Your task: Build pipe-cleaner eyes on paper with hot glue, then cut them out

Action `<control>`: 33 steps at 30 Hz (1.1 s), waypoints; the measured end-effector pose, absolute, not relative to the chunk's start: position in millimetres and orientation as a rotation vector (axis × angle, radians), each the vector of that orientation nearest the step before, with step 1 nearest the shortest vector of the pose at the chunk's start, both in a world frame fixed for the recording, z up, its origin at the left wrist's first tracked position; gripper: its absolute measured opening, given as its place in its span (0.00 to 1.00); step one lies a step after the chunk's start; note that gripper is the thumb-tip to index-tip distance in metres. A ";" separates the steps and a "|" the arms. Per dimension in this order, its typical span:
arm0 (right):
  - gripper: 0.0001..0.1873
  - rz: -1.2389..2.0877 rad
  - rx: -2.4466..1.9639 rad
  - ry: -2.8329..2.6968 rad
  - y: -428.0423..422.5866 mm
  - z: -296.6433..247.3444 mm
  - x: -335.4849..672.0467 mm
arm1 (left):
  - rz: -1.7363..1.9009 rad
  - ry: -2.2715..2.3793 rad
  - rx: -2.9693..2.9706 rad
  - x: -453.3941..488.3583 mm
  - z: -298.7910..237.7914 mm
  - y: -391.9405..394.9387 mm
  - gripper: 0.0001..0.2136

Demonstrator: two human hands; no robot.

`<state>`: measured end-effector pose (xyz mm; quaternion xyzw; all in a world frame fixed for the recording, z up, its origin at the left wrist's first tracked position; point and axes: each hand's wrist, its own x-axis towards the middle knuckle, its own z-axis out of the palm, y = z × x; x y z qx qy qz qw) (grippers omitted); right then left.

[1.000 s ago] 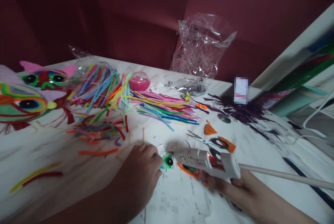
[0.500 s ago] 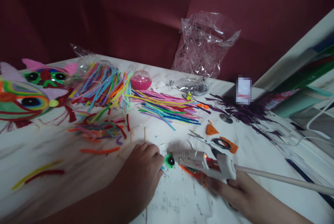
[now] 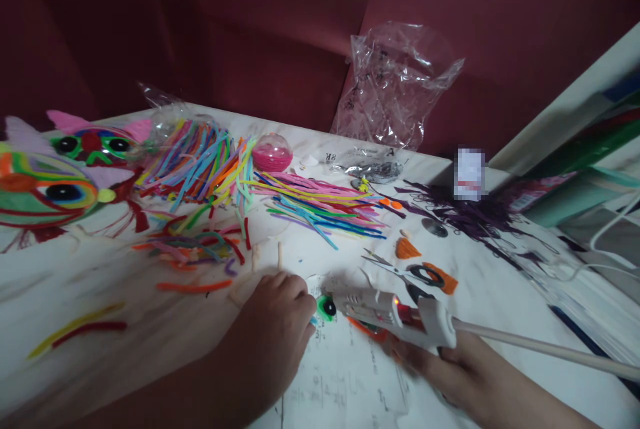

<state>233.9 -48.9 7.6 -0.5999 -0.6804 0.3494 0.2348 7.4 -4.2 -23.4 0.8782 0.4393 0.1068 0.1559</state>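
Note:
My right hand (image 3: 450, 369) is closed round the handle of a white hot glue gun (image 3: 390, 309). A small light glows on the gun, and a long glue stick (image 3: 545, 348) sticks out of its back. Its nozzle end points left, close beside a small green eye piece (image 3: 327, 308) with a black centre, on a written sheet of paper (image 3: 320, 382). My left hand (image 3: 277, 322) is closed at the left of that eye, pinching a light blue pipe cleaner (image 3: 313, 320) of which only a bit shows. An orange-edged piece (image 3: 367, 329) lies partly hidden under the gun.
Scissors (image 3: 400, 269) and orange felt pieces (image 3: 407, 248) lie beyond the gun. Colourful pipe cleaners (image 3: 325, 202) spread across the table. Two decorated masks (image 3: 50, 192) stand at the left. Purple cord (image 3: 460, 209) and a clear plastic bag (image 3: 390, 96) are at the back.
The view has shifted very slightly, so everything sits a little further right. Both hands, the glue gun and the green eye keep nearly the same places relative to each other.

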 end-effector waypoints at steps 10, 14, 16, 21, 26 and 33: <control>0.17 0.979 -1.641 -1.904 -48.5 6.4 234.8 | 0.301 1.264 2.508 8.0 -23.6 -2.8 0.04; 0.14 0.921 -1.694 -1.884 -50.6 1.1 238.6 | 0.299 1.260 2.507 7.7 -22.0 -3.2 0.04; 0.13 0.913 -1.698 -1.883 -51.0 -0.4 239.4 | 0.292 1.259 2.519 7.8 -21.3 -3.4 0.04; 0.13 0.916 -1.688 -1.895 -49.9 0.7 237.8 | 0.287 1.272 2.521 8.3 -21.3 -3.2 0.04; 0.13 0.937 -1.673 -1.874 -50.0 2.6 236.1 | 0.293 1.263 2.504 8.1 -21.8 -4.0 0.04; 0.15 0.935 -1.689 -1.888 -49.3 3.4 235.3 | 0.295 1.260 2.533 8.1 -20.2 -4.2 0.05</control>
